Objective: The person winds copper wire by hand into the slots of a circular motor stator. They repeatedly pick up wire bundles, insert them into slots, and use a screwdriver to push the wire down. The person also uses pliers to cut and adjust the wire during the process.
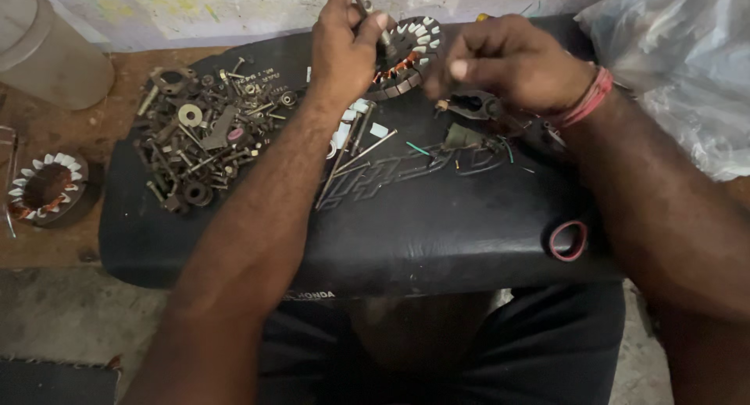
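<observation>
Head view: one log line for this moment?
left hand: holding stator | right hand: at stator rim | surface: black seat | nearby: bolt pile

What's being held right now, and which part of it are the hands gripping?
A round motor stator with copper windings, held at its rim: left hand on its left edge, right hand on its right edge.

Left hand [344, 49] and right hand [508, 61] hold a ring-shaped motor stator [406, 55] with copper windings above a black seat cushion [422, 233]. A heap of bolts and washers [207, 132] lies on the cushion's left part. A second stator [45, 188] rests on the wooden bench [47, 249] beside it.
</observation>
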